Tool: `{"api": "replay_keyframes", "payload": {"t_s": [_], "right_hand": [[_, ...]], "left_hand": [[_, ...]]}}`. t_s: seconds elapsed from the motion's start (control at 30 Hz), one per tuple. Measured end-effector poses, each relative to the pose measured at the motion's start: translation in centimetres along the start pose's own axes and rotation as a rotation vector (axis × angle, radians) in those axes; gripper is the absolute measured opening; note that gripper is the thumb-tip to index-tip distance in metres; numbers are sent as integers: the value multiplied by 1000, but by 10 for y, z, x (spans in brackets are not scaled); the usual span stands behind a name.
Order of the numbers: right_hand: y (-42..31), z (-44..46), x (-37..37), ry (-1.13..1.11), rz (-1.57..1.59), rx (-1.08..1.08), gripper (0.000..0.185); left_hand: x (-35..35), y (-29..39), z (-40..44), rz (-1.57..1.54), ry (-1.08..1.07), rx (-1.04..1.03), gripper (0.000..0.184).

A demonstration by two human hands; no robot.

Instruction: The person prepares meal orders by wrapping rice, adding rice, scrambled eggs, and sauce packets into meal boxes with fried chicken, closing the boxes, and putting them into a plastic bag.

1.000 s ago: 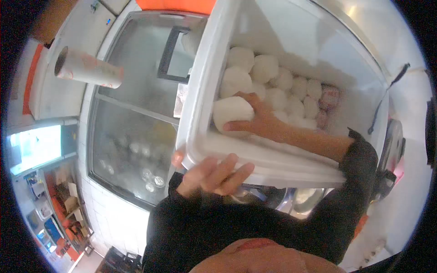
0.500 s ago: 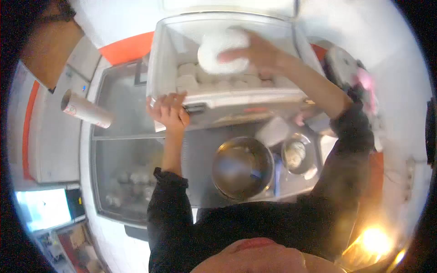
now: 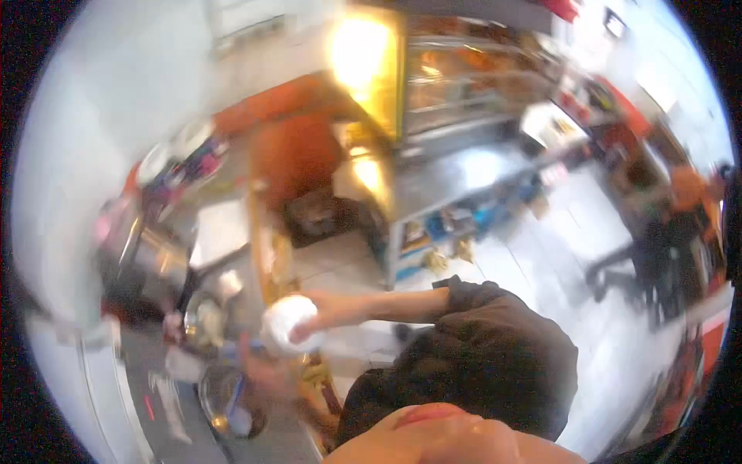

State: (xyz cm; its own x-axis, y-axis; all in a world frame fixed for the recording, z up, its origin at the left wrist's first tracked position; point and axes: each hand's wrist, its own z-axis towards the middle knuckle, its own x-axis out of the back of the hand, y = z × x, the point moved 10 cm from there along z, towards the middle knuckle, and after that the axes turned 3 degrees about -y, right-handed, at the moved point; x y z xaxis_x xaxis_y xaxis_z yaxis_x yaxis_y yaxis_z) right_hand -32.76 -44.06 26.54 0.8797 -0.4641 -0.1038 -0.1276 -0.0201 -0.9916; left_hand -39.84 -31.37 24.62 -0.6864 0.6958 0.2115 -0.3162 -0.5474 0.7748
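Note:
A smooth, round white object (image 3: 291, 322), its kind blurred beyond telling, is gripped in my right hand (image 3: 318, 315). That hand is closed around its side, above the counter's front edge. My left hand (image 3: 267, 370) shows lower down, over the counter near the metal pot (image 3: 220, 394); motion smears its fingers. Something blue and stick-like stands in or beside the pot. Behind it, an oval metal dish (image 3: 205, 319) holds something pale.
A white board (image 3: 220, 232) lies on the counter at left, with a dark pot-like container (image 3: 151, 267) beside it. Across the aisle is a metal worktop (image 3: 471, 166) under a lit display case (image 3: 475, 77). A wheeled chair (image 3: 645, 263) and another person appear at far right.
The view has swung far to the right. My right hand has lifted the round white object out of the chest freezer. My left hand has let go of the freezer's edge.

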Motion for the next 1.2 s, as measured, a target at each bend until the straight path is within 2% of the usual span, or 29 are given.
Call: {"api": "replay_keyframes", "payload": {"t_s": [0.07, 0.13, 0.2, 0.23, 0.27, 0.33, 0.37, 0.4, 0.43, 0.47, 0.53, 0.6, 0.67, 0.7, 0.73, 0.8, 0.83, 0.87, 0.9, 0.93, 0.97, 1.0, 1.07, 1.1, 1.13, 1.17, 1.2], "right_hand": [[-9, -76, 44, 178, -163, 109, 65], [1, -160, 102, 400, -20, 184, 65], [32, -269, 187, 675, -62, 109, 63], [36, -304, 189, 849, -102, 77, 64], [44, -364, 221, 895, -141, 100, 79], [53, -454, 245, 1123, -103, 99, 75], [58, -488, 262, 1119, -101, 102, 75], [66, -526, 275, 1243, 29, 117, 72], [87, -582, 295, 1354, 166, 129, 68], [95, -599, 302, 1333, 176, 120, 68], [94, -650, 326, 1446, 165, 265, 62], [99, -682, 352, 1448, 228, 291, 59], [106, -717, 377, 1497, 360, 333, 53], [116, -734, 396, 1472, 416, 369, 57], [113, -747, 414, 1453, 414, 361, 57], [104, -759, 452, 1194, 812, 622, 66], [114, -776, 478, 1149, 827, 659, 72], [107, -797, 499, 1206, 833, 659, 73], [100, -819, 519, 1228, 806, 633, 78], [93, -844, 540, 1248, 778, 616, 82], [84, -869, 562, 1235, 612, 673, 81], [68, -896, 576, 1325, 605, 670, 79], [70, -955, 610, 1423, 581, 761, 77], [68, -978, 623, 1427, 581, 756, 77], [70, -1010, 634, 1525, 595, 778, 72], [77, -1042, 637, 1636, 623, 804, 68], [83, -1067, 643, 1557, 775, 977, 59]], "left_hand": [[-101, 36, -17, -237, -265, 48, 39], [-197, 80, -51, -421, -499, 101, 39], [-305, 120, -97, -545, -708, 179, 40], [-326, 139, -111, -601, -778, 222, 41], [-397, 145, -151, -662, -857, 332, 42], [-463, 221, -185, -835, -1016, 381, 40], [-504, 229, -211, -837, -996, 395, 30], [-535, 249, -234, -854, -1081, 462, 30], [-576, 280, -266, -816, -1157, 418, 31], [-597, 298, -281, -779, -1231, 379, 32], [-638, 322, -309, -817, -1239, 391, 30], [-676, 348, -317, -855, -1245, 391, 28], [-708, 397, -326, -713, -1481, 168, 27], [-718, 419, -316, -502, -1270, -365, 32], [-739, 426, -305, -492, -1253, -355, 32], [-790, 475, -301, -112, -1294, -1004, 38], [-843, 480, -276, 82, -1736, -501, 44], [-875, 505, -228, 19, -1486, -565, 48], [-897, 527, -169, 57, -998, -654, 46], [-905, 567, -112, -94, -881, -469, 44], [-937, 578, -58, -309, -645, -482, 46], [-946, 604, -13, -549, -374, -566, 42], [-984, 631, 52, -464, -255, -381, 34], [-1002, 646, 65, -414, -255, -436, 31], [-1025, 656, 77, -366, -267, -499, 28], [-1059, 629, 105, -299, -244, -404, 36], [-1041, 653, 73, -262, -221, -361, 28]]}}
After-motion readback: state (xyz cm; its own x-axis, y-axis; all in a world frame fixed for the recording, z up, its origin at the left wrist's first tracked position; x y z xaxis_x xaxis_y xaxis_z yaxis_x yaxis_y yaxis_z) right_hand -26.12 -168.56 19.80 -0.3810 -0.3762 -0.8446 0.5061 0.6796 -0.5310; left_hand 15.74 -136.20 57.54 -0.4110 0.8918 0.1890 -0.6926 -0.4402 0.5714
